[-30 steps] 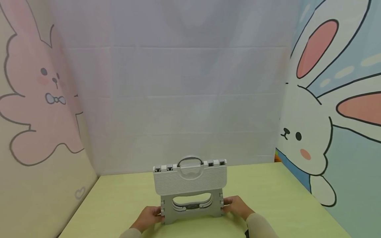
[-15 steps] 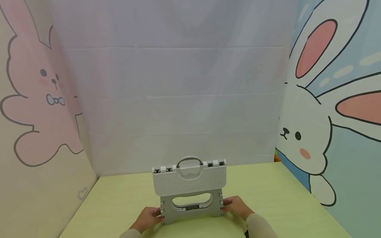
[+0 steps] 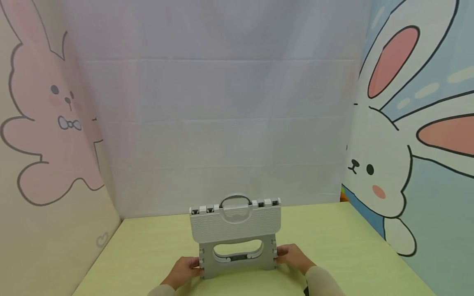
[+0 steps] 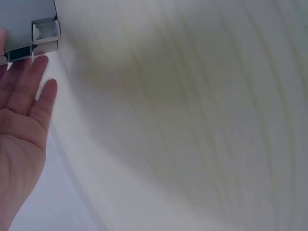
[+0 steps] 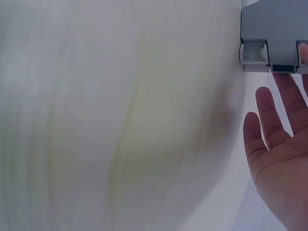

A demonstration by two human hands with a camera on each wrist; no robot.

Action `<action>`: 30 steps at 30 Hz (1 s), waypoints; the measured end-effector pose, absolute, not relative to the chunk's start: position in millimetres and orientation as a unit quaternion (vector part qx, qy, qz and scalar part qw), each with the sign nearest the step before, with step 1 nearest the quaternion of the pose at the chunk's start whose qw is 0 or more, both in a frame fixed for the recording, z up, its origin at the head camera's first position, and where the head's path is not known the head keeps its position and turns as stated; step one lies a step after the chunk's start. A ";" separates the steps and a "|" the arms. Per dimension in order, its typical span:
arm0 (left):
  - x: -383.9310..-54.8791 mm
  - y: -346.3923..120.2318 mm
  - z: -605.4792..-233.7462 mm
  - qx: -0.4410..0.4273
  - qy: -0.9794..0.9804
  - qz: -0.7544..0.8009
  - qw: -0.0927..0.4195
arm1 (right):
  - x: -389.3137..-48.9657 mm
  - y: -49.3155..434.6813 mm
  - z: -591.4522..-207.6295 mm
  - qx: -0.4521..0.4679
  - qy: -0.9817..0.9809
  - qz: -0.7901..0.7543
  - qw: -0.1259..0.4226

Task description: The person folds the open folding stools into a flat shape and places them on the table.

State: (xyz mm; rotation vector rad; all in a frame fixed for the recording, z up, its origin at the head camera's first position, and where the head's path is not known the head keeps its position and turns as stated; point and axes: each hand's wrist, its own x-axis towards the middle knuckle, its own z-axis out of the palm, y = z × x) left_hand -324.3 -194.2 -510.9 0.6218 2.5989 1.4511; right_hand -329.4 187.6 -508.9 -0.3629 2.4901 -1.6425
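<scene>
A light grey folding step stool (image 3: 237,224) stands folded on the table, its textured white-grey top panel upward and a carry handle (image 3: 235,201) at the upper edge. My left hand (image 3: 182,271) grips the lower left side edge with thumb and fingers. On the opposite edge my right hand (image 3: 295,258) holds the stool the same way. In the left wrist view, the left hand's outer fingers (image 4: 45,98) reach straight beside the stool's hinged corner (image 4: 44,36). The right wrist view has the right hand's outer fingers (image 5: 264,110) spread below the stool's edge (image 5: 253,55).
The table (image 3: 155,234) has a pale yellow-green cover. A white sheet (image 3: 222,102) hangs behind it. Rabbit-printed walls rise on the left (image 3: 44,135) and right (image 3: 389,185). A small dark object (image 3: 306,290) shows beside the right sleeve.
Both hands keep their places at the stool's sides. The stool shifts only very slightly in the view, and the view itself drifts a little.
</scene>
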 end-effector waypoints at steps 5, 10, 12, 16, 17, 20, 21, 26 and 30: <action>-322.6 -190.3 -504.5 0.188 0.847 0.493 0.062 | -328.4 182.5 -500.6 -0.130 0.799 -0.581 0.081; -320.9 -182.5 -498.6 0.147 0.818 0.555 0.048 | -327.3 174.5 -491.4 -0.114 0.778 -0.614 0.067; -322.1 -180.9 -500.2 0.153 0.802 0.577 0.031 | -326.4 171.9 -489.7 -0.110 0.771 -0.624 0.059; -319.7 -177.2 -498.9 0.134 0.790 0.599 0.010 | -325.4 169.0 -488.5 -0.104 0.757 -0.644 0.049; -319.3 -175.9 -497.8 0.126 0.790 0.600 0.009 | -326.0 168.8 -488.4 -0.101 0.755 -0.646 0.047; -318.3 -173.3 -494.8 0.093 0.800 0.592 0.015 | -328.1 168.9 -488.1 -0.093 0.754 -0.648 0.041; -318.9 -173.1 -494.6 0.089 0.803 0.589 0.017 | -328.6 169.0 -488.0 -0.091 0.755 -0.648 0.041; -322.0 -178.7 -492.6 0.112 0.806 0.579 0.057 | -329.7 173.0 -485.7 -0.098 0.758 -0.642 0.062; -322.4 -183.1 -485.4 0.142 0.799 0.576 0.092 | -330.2 178.5 -482.7 -0.110 0.758 -0.637 0.087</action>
